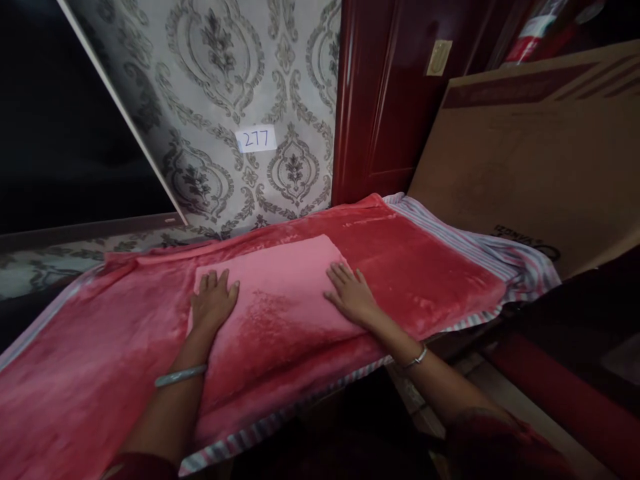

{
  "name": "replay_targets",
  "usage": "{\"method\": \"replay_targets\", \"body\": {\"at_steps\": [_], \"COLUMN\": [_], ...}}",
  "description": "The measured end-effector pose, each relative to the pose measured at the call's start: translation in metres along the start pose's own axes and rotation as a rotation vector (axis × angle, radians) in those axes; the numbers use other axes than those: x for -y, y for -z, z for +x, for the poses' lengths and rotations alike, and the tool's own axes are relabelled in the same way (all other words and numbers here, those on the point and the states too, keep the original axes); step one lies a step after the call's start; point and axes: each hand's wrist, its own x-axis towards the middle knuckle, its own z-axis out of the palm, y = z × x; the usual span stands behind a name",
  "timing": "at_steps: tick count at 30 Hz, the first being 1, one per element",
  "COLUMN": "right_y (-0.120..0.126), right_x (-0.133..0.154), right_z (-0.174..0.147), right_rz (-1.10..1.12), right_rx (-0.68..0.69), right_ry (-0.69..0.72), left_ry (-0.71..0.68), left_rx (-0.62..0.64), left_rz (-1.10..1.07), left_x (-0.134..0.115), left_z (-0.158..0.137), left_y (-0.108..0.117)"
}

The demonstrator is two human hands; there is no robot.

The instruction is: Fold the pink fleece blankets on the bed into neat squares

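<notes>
A pink plush rectangle [285, 273], which looks like a folded piece of fabric or a flat cushion, lies on a red plush blanket [410, 260]. My left hand [214, 303] rests flat on its left edge, fingers spread and pointing away from me. On its right edge lies my right hand [351, 293], palm down with the fingers apart. Neither hand grips anything. The plush looks darker towards the near side of the rectangle. Beneath the red blanket, a striped cloth [450, 230] shows along the right end and the front edge.
A large dark screen [75, 133] leans in at the left. Behind is a patterned wall with a paper label [256, 139] reading 277. A dark red door panel [385, 100] and a big cardboard box [520, 153] stand at the right, with a bottle [533, 37] behind the box.
</notes>
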Motion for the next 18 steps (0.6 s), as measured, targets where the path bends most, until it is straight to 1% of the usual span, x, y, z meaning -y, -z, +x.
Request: {"method": "replay_targets", "body": {"at_steps": [2, 4, 7, 10, 13, 15, 17, 18], "right_y": [-0.005, -0.014, -0.028, -0.031, -0.027, -0.021, -0.014, -0.011], "right_x": [-0.021, -0.036, -0.049, -0.055, -0.057, -0.052, -0.039, -0.028], "right_z": [-0.010, -0.020, -0.032, -0.034, -0.036, -0.041, -0.045, -0.047], "right_rz": [0.035, 0.119, 0.234, 0.290, 0.301, 0.262, 0.205, 0.182], "right_rx": [-0.020, -0.072, -0.158, -0.177, -0.183, -0.233, -0.283, -0.290], "right_ry": [-0.075, -0.112, -0.117, -0.108, -0.120, -0.154, -0.143, -0.107], "left_ry": [0.000, -0.003, -0.010, 0.004, 0.043, 0.060, 0.006, -0.061], "left_rx": [-0.010, -0.022, -0.036, 0.005, 0.072, 0.055, 0.011, -0.006], "left_rz": [0.000, -0.007, -0.020, -0.040, -0.084, -0.088, -0.064, -0.051], "left_x": [0.000, 0.000, -0.001, -0.001, -0.002, -0.005, -0.013, -0.020], "left_z": [0.000, 0.000, 0.000, 0.002, -0.002, -0.014, -0.036, -0.050], "left_y": [-0.001, -0.003, -0.004, 0.002, 0.016, 0.028, 0.035, 0.036]}}
